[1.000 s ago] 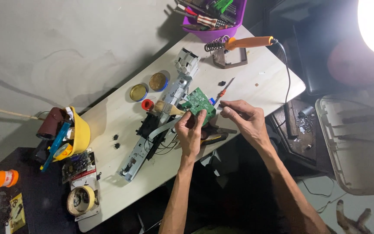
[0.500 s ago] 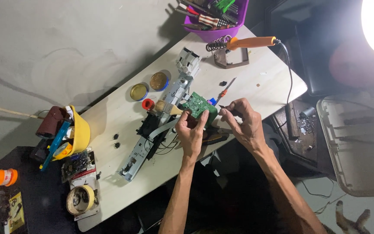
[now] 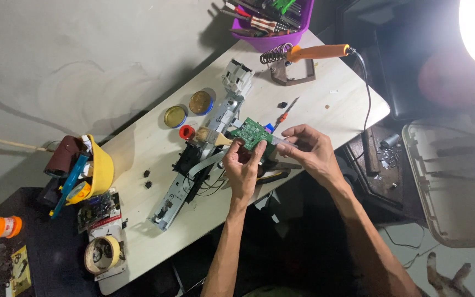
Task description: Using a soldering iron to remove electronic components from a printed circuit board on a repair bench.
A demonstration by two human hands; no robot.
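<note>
While lifted clear of the counter (image 3: 325, 93), green circuit board (image 3: 251, 133) pinched by left hand (image 3: 241, 165) fingers, right hand (image 3: 303, 148) fingers closed on its far edge; already off the dismantled metal mechanism (image 3: 204, 154), probably midway.

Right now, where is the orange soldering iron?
The orange soldering iron rests on its coiled stand at the table's far end, beside the purple tool bin.
</note>
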